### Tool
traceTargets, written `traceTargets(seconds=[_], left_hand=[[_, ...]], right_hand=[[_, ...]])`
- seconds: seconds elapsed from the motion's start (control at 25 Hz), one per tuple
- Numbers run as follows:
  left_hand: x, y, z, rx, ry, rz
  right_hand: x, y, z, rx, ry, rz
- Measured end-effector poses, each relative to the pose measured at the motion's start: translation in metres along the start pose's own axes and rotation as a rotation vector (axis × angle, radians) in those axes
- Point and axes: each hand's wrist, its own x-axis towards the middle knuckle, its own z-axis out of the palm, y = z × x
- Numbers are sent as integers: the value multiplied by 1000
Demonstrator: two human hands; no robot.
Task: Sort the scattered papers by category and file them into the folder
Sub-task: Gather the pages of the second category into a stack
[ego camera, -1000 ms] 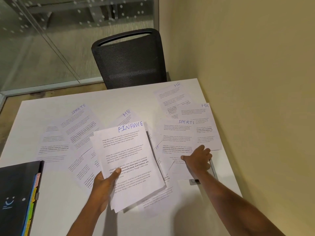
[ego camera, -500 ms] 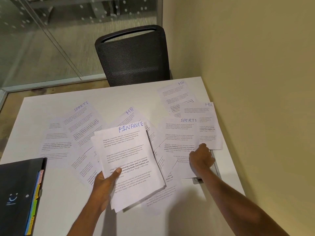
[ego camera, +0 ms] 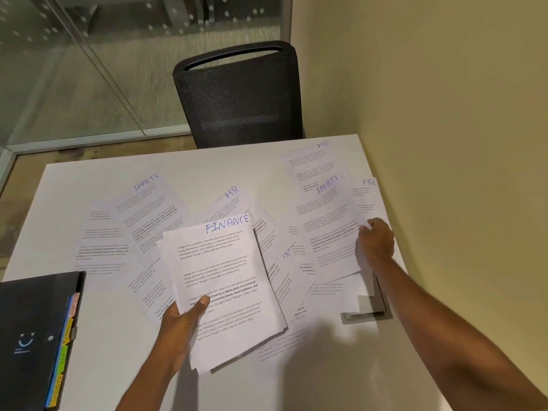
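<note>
Head view, the only one. The left hand point(ego camera: 181, 324) grips the FINANCE stack point(ego camera: 219, 280) near its lower left corner. The thumb is pressed on top, the other fingers are hidden under the paper, and the stack is held tilted above the worktop point(ego camera: 118, 366).

The right hand point(ego camera: 376, 241) is out near the wall, fingers curled and pinching the right edge of a SPORTS sheet point(ego camera: 332, 226). That edge looks raised and the rest of the sheet lies over its neighbours.

Likely step: pull this sheet free.
- Peel slowly so the pages underneath don't drag along.
- The label reads SPORTS, so it should go in its own pile, not on the FINANCE stack.
- Thin paper, so one-edge pinch will droop; support it quickly.

The papers are white printed pages with blue handwritten headings.
- HR sheets point(ego camera: 314, 155) lie at the far right, and another HR sheet point(ego camera: 231, 200) is mid-table.
- A second SPORTS sheet point(ego camera: 151, 203) is at left.
- Most overlap, and some headings are covered.

The folder point(ego camera: 32, 336) is dark and closed, with coloured tabs along its right edge. It lies flat at the near left, well apart from the right hand.
</note>
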Motion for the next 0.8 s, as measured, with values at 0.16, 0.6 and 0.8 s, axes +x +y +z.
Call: traceTargets(seconds=[0.16,0.6,0.8], left_hand=[[7,-2,-8,8,12,-17],[19,-4,-15,-3,38,-17],[17,-2,-9,-36,38,-19]], right_hand=[[53,-26,-7,34,20,-51],[114,-41,12,9,-57,-63],[60,-16,6,-51,-5,-172]])
